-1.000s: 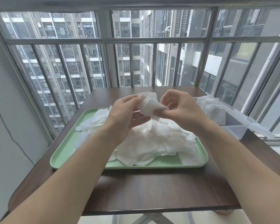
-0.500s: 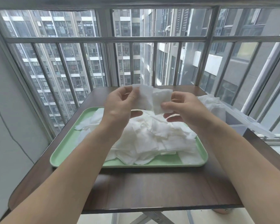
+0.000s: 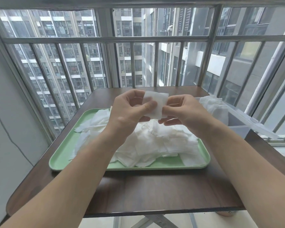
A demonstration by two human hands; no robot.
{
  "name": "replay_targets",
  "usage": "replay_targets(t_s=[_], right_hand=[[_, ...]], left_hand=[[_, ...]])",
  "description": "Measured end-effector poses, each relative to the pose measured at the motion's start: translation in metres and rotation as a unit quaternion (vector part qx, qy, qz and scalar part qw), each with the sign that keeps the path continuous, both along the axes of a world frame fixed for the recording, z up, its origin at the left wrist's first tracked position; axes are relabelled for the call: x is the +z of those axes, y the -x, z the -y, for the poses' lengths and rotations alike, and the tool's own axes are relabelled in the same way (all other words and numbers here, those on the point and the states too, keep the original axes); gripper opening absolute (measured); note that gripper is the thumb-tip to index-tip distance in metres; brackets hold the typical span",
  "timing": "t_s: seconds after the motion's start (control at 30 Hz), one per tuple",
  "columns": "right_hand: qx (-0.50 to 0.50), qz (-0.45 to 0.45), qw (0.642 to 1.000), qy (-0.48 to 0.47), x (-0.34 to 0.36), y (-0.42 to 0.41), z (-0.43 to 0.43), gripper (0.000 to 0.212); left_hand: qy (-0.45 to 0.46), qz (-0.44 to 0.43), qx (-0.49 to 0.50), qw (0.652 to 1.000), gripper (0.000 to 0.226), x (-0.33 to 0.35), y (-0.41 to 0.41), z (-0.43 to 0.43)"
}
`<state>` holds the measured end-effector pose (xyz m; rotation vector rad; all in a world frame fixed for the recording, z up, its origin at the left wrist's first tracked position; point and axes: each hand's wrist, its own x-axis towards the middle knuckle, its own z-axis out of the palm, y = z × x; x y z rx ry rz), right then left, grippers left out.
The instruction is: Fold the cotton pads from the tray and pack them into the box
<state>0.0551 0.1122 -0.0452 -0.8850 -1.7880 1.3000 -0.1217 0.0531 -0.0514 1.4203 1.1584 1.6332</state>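
Single white cotton pad point(image 3: 156, 104) held upright between both hands, left hand point(image 3: 130, 109) pinching its left edge, right hand point(image 3: 186, 111) pinching its right edge, loose pad heap point(image 3: 155, 142) on green tray point(image 3: 62, 155) beneath the hands, clear box point(image 3: 237, 127) with pads beyond the right hand, dark table point(image 3: 155, 191) under all.

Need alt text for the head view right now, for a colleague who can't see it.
Left hand and right hand pinch one white cotton pad above a green tray heaped with loose pads on a dark table. A clear box holding pads stands right of the tray.
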Motion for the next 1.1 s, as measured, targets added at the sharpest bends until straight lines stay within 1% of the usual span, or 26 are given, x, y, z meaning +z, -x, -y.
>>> replay_targets(t_s=[0.13,0.27,0.4,0.43,0.5,0.53,0.6,0.67,0.73,0.8,0.87,0.93,1.0,1.07,1.1], right_hand=[[0.011,-0.011,1.0,-0.003,0.0,0.0,0.001,0.029],[0.023,-0.024,0.999,-0.012,0.0,0.002,0.004,0.022],[0.048,-0.038,0.998,-0.014,0.003,0.001,0.006,0.019],[0.059,-0.037,0.997,-0.013,0.004,0.0,0.006,0.02],[0.077,-0.026,0.997,-0.012,0.009,-0.001,0.007,0.022],[0.08,-0.012,0.997,-0.014,0.013,-0.002,0.007,0.022],[0.057,0.037,0.997,-0.03,0.021,-0.003,0.007,0.021],[0.003,0.097,0.992,-0.075,0.026,-0.004,0.004,0.018],[-0.029,0.164,0.978,-0.125,0.027,-0.006,-0.001,0.013],[-0.01,0.257,0.956,-0.145,0.023,-0.007,-0.004,0.017],[0.026,0.335,0.931,-0.14,0.014,-0.005,-0.005,0.031],[0.045,0.365,0.919,-0.144,0.006,0.0,-0.004,0.042],[0.044,0.37,0.916,-0.15,0.003,0.005,-0.004,0.049],[0.04,0.374,0.914,-0.152,0.005,0.008,-0.004,0.05],[0.039,0.373,0.914,-0.157,0.006,0.009,-0.003,0.045]], left_hand=[[-0.013,-0.019,0.029,0.999,0.016,-0.002,-0.001,-0.001],[-0.018,-0.053,0.058,0.997,0.017,-0.003,-0.001,-0.004],[-0.018,-0.066,0.087,0.994,0.035,-0.005,0.001,-0.007],[-0.008,-0.063,0.077,0.995,0.041,-0.004,0.002,-0.007],[0.008,-0.037,0.024,0.999,0.052,-0.003,0.004,-0.007],[0.003,-0.029,0.006,1.0,0.052,-0.003,0.004,-0.007],[-0.016,-0.029,0.028,0.999,0.042,-0.003,0.006,-0.007],[-0.02,-0.024,0.056,0.998,0.033,-0.004,0.007,-0.007],[-0.013,-0.014,0.061,0.998,0.031,-0.005,0.008,-0.008],[-0.01,0.0,0.065,0.998,0.028,-0.005,0.011,-0.009],[-0.01,0.0,0.077,0.997,0.024,-0.006,0.015,-0.01],[-0.01,-0.005,0.084,0.996,0.022,-0.006,0.017,-0.011],[-0.013,-0.008,0.084,0.996,0.022,-0.006,0.018,-0.01],[-0.016,-0.011,0.082,0.996,0.023,-0.005,0.018,-0.01],[-0.018,-0.012,0.083,0.996,0.023,-0.005,0.018,-0.01]])
